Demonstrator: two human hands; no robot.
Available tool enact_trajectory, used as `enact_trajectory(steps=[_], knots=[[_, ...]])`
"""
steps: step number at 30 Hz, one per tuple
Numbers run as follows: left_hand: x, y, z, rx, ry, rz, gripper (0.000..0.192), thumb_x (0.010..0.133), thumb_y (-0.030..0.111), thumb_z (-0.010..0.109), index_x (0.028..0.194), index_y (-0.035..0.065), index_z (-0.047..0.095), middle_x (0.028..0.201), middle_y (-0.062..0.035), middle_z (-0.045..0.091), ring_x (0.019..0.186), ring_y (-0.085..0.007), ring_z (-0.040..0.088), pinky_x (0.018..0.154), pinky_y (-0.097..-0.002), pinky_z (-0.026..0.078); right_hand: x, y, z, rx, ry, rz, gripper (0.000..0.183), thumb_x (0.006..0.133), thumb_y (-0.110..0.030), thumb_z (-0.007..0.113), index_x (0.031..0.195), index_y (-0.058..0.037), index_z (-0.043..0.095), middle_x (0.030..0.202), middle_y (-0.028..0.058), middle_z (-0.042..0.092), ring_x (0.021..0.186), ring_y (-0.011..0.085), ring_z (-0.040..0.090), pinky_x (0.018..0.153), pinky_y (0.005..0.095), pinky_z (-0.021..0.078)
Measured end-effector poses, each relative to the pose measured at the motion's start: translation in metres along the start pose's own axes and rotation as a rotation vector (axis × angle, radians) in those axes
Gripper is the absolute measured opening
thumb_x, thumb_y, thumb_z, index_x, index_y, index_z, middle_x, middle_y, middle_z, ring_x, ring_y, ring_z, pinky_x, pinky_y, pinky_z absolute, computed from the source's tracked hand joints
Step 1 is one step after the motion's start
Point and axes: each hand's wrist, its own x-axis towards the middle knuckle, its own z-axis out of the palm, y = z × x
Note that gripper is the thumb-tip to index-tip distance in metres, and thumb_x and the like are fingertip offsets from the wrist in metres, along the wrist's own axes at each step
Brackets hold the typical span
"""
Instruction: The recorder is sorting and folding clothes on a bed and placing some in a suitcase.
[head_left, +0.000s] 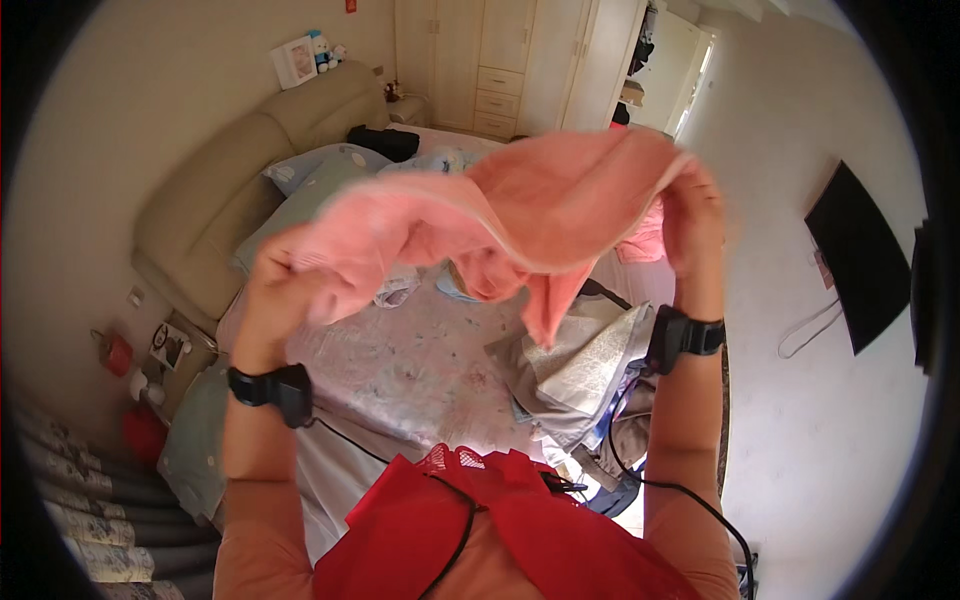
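Note:
A pink garment (570, 202) is stretched in the air between my two hands, blurred by motion; its exact kind is unclear. My left hand (289, 281) grips its left end. At the upper right my right hand (694, 214) holds the other end, with the fingers partly hidden by the cloth. Below the garment lies a bed with a pale floral sheet (405, 375). Grey and whitish clothes (577, 367) are heaped on the bed's right side, under my right forearm. Another pink item (643, 238) shows behind the garment near my right hand.
A padded headboard (217, 187) and pillows (330, 169) stand at the left, with a black item (384, 142) beyond. Wardrobes (499, 60) line the far wall. A wall-mounted television (859, 259) is at right. A black cable (675, 487) runs from my right wristband (686, 341).

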Motion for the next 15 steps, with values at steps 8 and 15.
enact_trajectory(steps=[8,15], knots=[[0.026,-0.071,0.109,0.311,-0.414,0.145,0.015,0.073,0.001,0.064,0.088,-0.0014,0.063,0.077,-0.0042,0.064,0.069,-0.0087,0.057,0.061,-0.0236,0.044,-0.106,0.001,0.108,-0.307,-0.571,0.116,0.076,0.068,-0.016,0.075,0.134,-0.0051,0.039,0.126,0.0110,0.050,0.110,0.0241,0.051,0.090,0.0333,0.0428],[0.031,-0.109,0.148,0.177,-0.571,-0.164,0.025,0.073,0.007,0.067,0.096,0.0003,0.060,0.076,-0.0054,0.062,0.072,-0.0124,0.059,0.066,-0.0257,0.046,-0.142,0.036,0.116,-0.127,-0.579,0.512,0.037,0.072,-0.005,0.066,0.108,-0.0014,0.058,0.097,0.0032,0.062,0.088,0.0096,0.057,0.076,0.0246,0.0462]])
